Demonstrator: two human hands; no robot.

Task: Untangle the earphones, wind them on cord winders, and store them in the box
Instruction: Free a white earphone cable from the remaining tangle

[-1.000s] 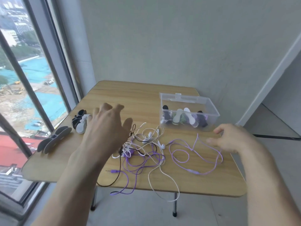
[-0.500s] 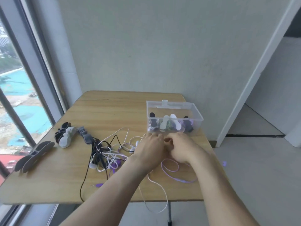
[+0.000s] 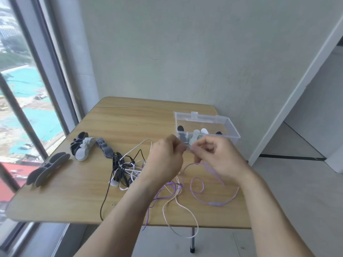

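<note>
Above the table (image 3: 130,115), our left hand (image 3: 165,160) and right hand (image 3: 217,156) pinch the purple earphone cord (image 3: 196,182); we judge slow, gentle pulls best to free it from the tangle (image 3: 126,167)

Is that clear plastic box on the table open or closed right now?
Open. The clear box has no lid over its top, and wound cord winders sit inside it.

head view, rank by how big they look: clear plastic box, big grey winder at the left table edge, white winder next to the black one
1. clear plastic box
2. big grey winder, though it is nearer the camera, so that gap is unsure
3. white winder
</note>
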